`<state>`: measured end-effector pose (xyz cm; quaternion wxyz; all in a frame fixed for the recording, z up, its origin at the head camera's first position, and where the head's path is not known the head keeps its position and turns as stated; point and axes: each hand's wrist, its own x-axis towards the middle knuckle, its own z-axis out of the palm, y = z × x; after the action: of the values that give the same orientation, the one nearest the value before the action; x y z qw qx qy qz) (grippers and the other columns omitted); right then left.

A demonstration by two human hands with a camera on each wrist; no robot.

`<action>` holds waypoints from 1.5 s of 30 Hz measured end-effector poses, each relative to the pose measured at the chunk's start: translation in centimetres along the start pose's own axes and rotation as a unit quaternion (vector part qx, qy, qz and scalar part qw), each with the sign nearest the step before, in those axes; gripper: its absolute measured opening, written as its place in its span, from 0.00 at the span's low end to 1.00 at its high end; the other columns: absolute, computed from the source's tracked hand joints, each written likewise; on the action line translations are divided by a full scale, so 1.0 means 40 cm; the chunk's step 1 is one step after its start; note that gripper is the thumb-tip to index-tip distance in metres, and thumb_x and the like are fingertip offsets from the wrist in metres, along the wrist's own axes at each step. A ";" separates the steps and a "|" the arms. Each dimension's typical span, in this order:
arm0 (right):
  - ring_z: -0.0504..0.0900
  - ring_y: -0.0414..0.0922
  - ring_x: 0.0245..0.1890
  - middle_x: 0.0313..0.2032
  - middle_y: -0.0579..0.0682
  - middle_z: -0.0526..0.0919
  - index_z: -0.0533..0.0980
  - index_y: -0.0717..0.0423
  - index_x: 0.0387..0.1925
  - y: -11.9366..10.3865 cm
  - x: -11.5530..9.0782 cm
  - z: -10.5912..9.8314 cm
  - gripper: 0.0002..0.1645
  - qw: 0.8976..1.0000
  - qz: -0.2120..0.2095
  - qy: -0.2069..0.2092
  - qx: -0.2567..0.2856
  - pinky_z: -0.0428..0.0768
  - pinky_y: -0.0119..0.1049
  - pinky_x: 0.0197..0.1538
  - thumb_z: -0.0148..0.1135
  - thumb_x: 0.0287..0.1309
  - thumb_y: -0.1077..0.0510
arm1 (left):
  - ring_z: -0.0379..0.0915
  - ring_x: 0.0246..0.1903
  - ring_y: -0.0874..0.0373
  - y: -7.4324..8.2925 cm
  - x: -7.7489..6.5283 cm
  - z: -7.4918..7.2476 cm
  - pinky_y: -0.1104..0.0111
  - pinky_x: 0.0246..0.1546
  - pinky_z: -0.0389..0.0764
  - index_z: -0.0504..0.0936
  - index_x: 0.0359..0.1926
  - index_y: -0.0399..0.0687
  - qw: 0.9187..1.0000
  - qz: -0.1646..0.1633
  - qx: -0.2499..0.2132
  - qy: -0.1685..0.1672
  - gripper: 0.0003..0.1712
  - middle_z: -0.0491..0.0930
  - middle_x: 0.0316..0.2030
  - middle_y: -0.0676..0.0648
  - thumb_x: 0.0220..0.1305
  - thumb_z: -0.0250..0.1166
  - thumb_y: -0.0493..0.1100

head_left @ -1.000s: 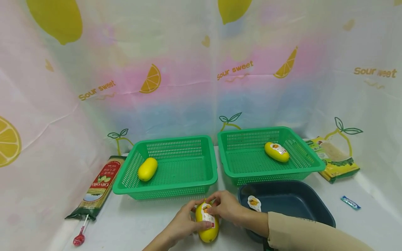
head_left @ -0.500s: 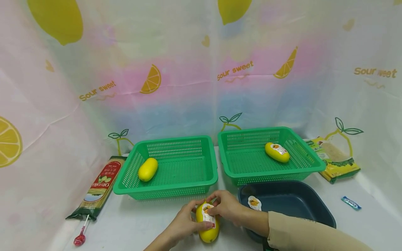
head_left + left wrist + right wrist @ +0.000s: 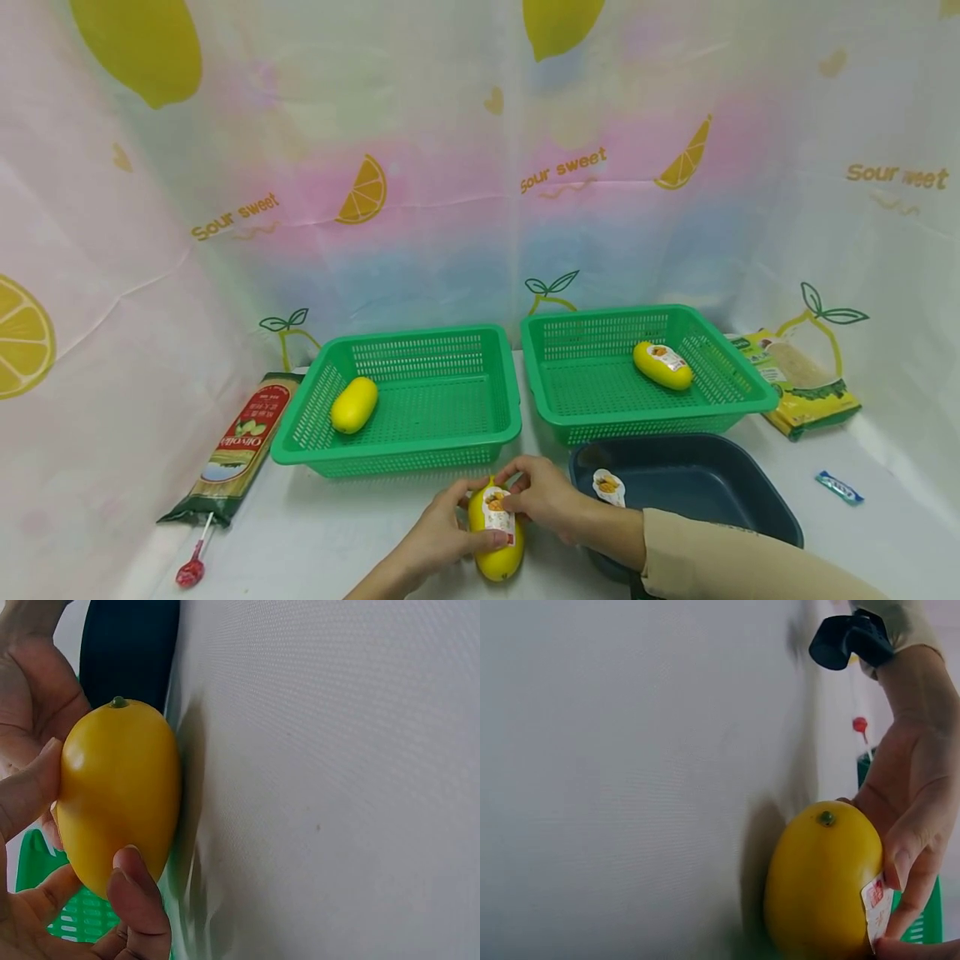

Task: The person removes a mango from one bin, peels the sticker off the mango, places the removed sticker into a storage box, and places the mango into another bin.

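Q. Where is the melon?
A. The melon (image 3: 120,787) rests on the table (image 3: 360,521) between both hands, before the right corner of the left basket (image 3: 405,450) and left of the pan (image 3: 701,475).

Q. How is it held?
A. The left hand (image 3: 441,533) curls round its left side, spread to the fruit's width, thumb on the label's (image 3: 498,512) lower end. The right hand (image 3: 543,500) grips the upper right side, fingers bent, thumb on the label.

Q. What appears done?
A. The right-basket (image 3: 652,414) fruit (image 3: 658,372) bears a label. On the held one, placing seems nearly complete; whether every edge lies flat cannot be told.

Q. What appears left?
A. Probably final pressing and release. The left-basket fruit (image 3: 354,405) shows no label on its visible side; a spare label (image 3: 608,487) sits at the pan's left rim.
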<state>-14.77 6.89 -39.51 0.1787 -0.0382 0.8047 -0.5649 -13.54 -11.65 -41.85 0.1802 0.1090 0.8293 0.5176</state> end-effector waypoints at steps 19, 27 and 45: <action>0.74 0.42 0.32 0.30 0.50 0.77 0.75 0.64 0.38 -0.016 -0.026 0.001 0.10 0.997 -0.056 0.010 0.048 0.80 0.35 0.38 0.64 0.53 0.73 | 0.71 0.31 0.54 0.004 -0.002 -0.009 0.65 0.29 0.77 0.69 0.67 0.44 0.999 -0.028 -0.022 -0.005 0.43 0.72 0.48 0.40 0.52 0.76 0.49; 0.73 0.42 0.34 0.32 0.49 0.78 0.78 0.62 0.35 0.020 -0.021 0.001 0.07 0.996 -0.081 0.023 -0.013 0.75 0.31 0.36 0.66 0.53 0.70 | 0.70 0.39 0.53 -0.004 -0.007 -0.009 0.66 0.30 0.75 0.66 0.69 0.42 1.000 0.012 -0.002 -0.014 0.46 0.73 0.50 0.41 0.54 0.75 0.52; 0.78 0.40 0.33 0.31 0.51 0.81 0.79 0.63 0.34 0.013 -0.018 0.000 0.03 0.999 -0.049 0.017 -0.001 0.82 0.36 0.38 0.65 0.57 0.69 | 0.68 0.30 0.57 -0.010 -0.027 0.005 0.76 0.27 0.71 0.58 0.74 0.41 0.999 0.036 0.035 -0.018 0.58 0.66 0.52 0.35 0.45 0.80 0.45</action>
<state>-14.02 7.26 -39.80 0.1368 -0.0679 0.8054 -0.5727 -12.48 -12.05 -42.11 0.1724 0.1544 0.8391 0.4923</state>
